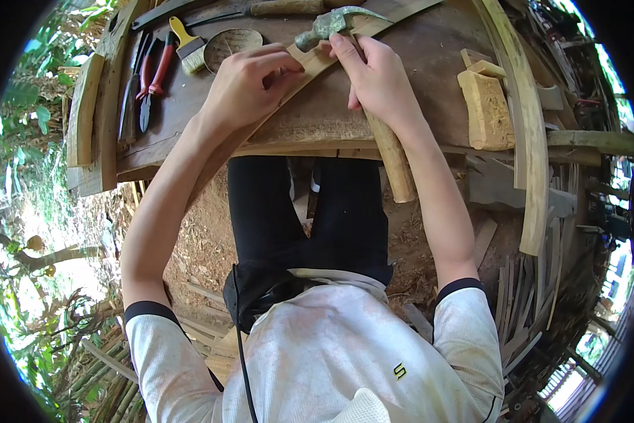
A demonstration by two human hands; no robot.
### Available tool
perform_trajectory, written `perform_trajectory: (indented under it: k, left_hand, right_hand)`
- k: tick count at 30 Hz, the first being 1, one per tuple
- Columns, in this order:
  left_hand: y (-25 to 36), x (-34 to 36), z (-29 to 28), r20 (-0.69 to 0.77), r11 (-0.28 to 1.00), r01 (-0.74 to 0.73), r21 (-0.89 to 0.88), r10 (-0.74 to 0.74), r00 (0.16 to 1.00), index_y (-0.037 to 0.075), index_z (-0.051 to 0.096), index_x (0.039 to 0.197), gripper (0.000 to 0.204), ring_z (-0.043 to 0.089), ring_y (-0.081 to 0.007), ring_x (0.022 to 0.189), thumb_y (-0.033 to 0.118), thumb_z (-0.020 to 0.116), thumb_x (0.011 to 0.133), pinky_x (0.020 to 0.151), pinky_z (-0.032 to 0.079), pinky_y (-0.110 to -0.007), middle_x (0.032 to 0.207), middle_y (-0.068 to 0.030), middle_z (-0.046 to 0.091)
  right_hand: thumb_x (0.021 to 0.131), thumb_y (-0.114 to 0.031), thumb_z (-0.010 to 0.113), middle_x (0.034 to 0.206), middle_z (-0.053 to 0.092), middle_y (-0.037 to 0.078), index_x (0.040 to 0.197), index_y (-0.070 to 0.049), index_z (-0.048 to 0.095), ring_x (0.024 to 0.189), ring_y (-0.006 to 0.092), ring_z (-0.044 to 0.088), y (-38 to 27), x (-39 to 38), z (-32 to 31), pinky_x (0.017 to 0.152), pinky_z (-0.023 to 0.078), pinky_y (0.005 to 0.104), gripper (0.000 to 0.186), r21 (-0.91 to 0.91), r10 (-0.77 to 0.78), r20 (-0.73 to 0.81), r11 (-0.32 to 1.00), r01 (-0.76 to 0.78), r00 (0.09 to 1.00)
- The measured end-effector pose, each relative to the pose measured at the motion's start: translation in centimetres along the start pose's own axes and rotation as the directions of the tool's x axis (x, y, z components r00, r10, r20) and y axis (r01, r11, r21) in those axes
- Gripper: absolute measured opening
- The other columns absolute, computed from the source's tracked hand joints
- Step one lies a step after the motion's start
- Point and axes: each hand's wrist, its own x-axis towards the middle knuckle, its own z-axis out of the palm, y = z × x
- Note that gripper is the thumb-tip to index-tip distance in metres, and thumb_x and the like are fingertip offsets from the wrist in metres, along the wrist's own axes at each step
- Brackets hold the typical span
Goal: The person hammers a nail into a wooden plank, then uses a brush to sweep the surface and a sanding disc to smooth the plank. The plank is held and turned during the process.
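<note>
A claw hammer with a wooden handle is gripped in my right hand, high on the handle close under the metal head. The head lies over a long wooden strip that runs diagonally across the workbench, from lower left to upper right. Over the same strip, left of the hammer head, my left hand is closed with thumb and fingers curled toward each other. Whatever may be between those fingertips is too small to make out. Just beyond the left hand sits a round shallow bowl.
A yellow-handled paintbrush and red-handled pliers lie on the workbench at left. Toward the right is a pale wooden block, beside long upright boards. Wood scraps lean at lower right.
</note>
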Motion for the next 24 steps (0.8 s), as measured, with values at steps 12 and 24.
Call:
perform_trajectory:
  k: [12, 24]
  left_hand:
    - [-1.2, 0.2, -0.4, 0.045, 0.981, 0.187, -0.058, -0.184, 0.982, 0.001, 0.079, 0.104, 0.013, 0.059, -0.0106, 0.064, 0.002, 0.077, 0.091, 0.063, 0.049, -0.028, 0.086, -0.0061, 0.072]
    - [-0.9, 0.3, -0.4, 0.048, 0.986, 0.153, -0.059, -0.151, 0.987, 0.001, 0.079, 0.105, 0.015, 0.058, -0.0107, 0.063, 0.001, 0.077, 0.090, 0.062, 0.048, -0.027, 0.087, -0.0062, 0.073]
  right_hand:
    - [0.110, -0.046, 0.060, 0.056, 0.061, 0.011, 0.086, 0.003, 0.061, 0.049, 0.0229, 0.069, -0.9, -0.6, 0.6, 0.049, 0.054, 0.0354, 0.054, -0.039, -0.052, -0.057, 0.998, 0.050, 0.997]
    - [0.109, -0.048, 0.061, 0.055, 0.060, 0.011, 0.085, 0.003, 0.060, 0.048, 0.0230, 0.069, -0.5, -0.5, 0.6, 0.049, 0.054, 0.0364, 0.056, -0.038, -0.053, -0.051, 0.998, 0.051, 0.997]
